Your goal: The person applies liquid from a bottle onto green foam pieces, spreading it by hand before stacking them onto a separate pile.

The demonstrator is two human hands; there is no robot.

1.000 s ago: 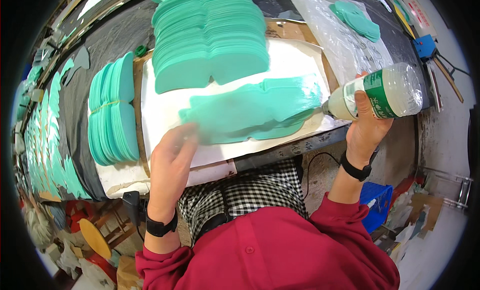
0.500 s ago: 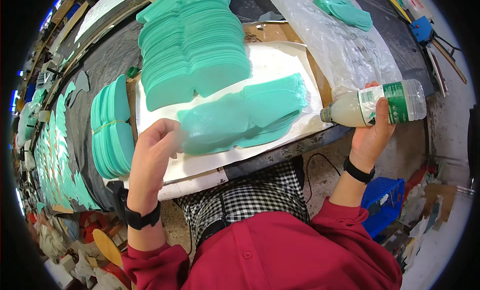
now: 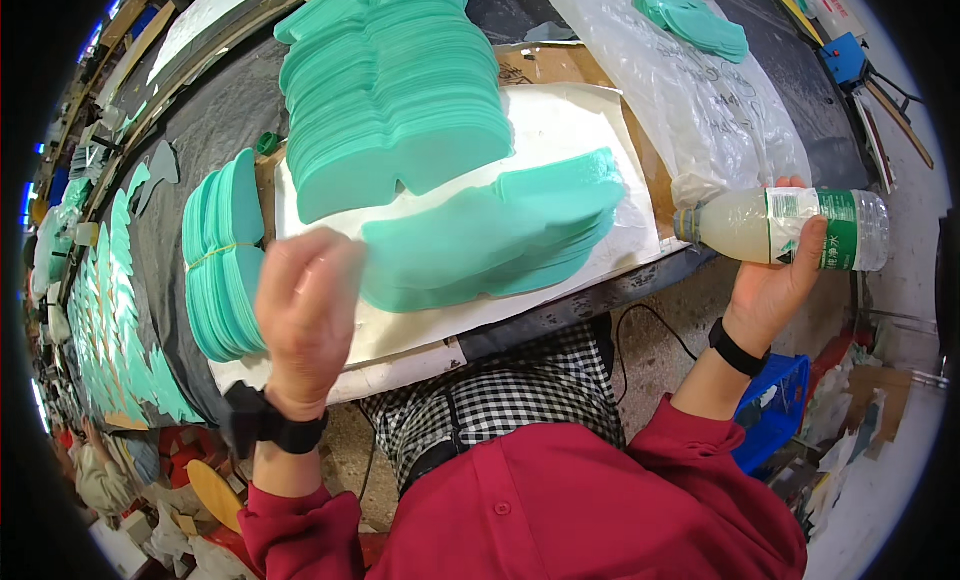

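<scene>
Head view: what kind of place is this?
Probably a small workshop bench for cut-out parts. Fanned stacks of identical teal cut-out sheets cover the white-papered worktable, a banded bundle of teal pieces lies at its left, and the right hand holds a clear plastic bottle of cloudy liquid.

Dark workbench [image 3: 215,130] carries white sheet [image 3: 560,130], clear plastic sheet [image 3: 700,110], banded teal bundle [image 3: 222,255].

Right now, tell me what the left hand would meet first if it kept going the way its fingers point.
Probably the fanned pile of teal foam cut-outs on the white sheet. The left hand is blurred, so its height above them is unclear.
</scene>
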